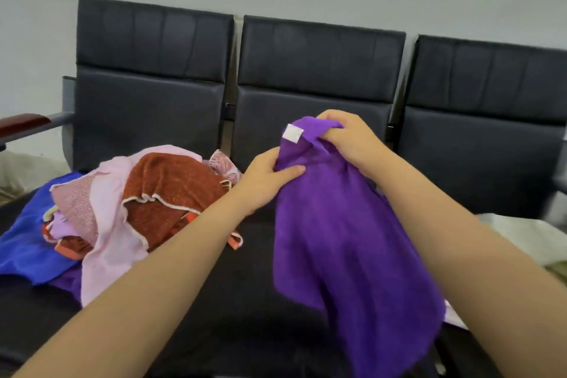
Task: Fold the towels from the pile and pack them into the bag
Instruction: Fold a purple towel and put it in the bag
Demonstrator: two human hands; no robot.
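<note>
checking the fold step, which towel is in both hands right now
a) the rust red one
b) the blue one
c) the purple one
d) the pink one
c: both the left hand and the right hand grip the top edge of the purple towel, which hangs down over the seat, while the blue towel, rust red towel and pink towel lie in the pile to the left.
</note>
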